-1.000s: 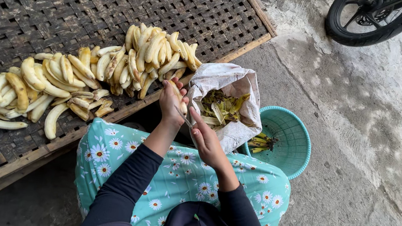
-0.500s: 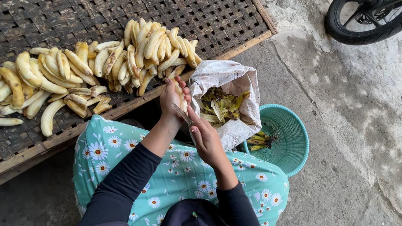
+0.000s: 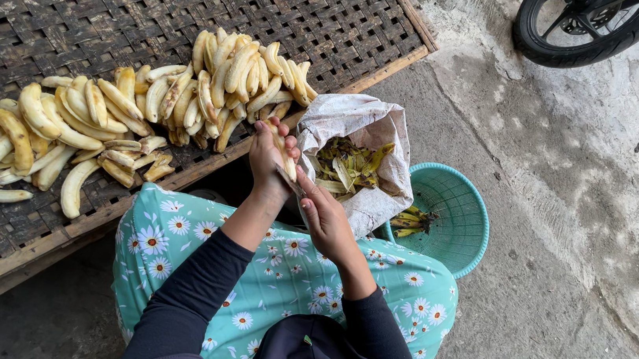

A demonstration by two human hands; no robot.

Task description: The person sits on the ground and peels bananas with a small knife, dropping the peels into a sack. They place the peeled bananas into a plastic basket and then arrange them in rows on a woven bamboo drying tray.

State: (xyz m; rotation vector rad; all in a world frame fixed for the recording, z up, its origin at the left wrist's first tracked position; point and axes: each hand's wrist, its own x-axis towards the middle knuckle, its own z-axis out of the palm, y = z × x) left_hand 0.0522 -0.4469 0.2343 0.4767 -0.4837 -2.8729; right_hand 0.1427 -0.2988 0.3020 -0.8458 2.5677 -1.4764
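Over your lap, your left hand (image 3: 270, 158) grips a banana (image 3: 284, 154) while your right hand (image 3: 324, 212) closes on what may be a knife — many peeled bananas (image 3: 211, 81) already lie on the woven tray (image 3: 61, 2); peels fill the bag (image 3: 352, 167).

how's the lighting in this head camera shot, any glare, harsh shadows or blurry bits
Head view: soft, even daylight, no glare; the peeled bananas on the woven tray are crisp. Only faint shadow under the tray's edge and around the left hand and right hand. Slight wide-angle bend shows at the motorbike wheel. The peels in the sack stay sharp.
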